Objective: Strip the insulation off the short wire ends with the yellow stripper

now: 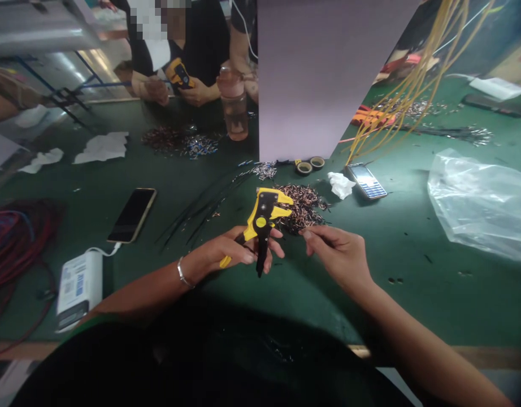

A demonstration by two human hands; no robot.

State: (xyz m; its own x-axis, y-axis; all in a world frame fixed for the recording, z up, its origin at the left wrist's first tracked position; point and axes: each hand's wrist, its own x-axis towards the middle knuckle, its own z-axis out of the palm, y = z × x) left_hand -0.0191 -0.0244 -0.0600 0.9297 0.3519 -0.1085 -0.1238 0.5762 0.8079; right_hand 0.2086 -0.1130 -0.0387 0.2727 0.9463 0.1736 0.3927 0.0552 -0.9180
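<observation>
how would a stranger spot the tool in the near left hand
On the green table, find the heap of wire bits in front of the tall pale panel. By its left edge, the left hand, with a bracelet at its wrist, holds the yellow-and-black tool. A similar tool is in a co-worker's hand across the table; this one is nearer the camera.

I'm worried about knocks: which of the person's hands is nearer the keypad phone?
Right. The right hand is on the near side of the keypad phone, not touching it; the left hand, holding the yellow-and-black tool, is farther off, leftward.
</observation>
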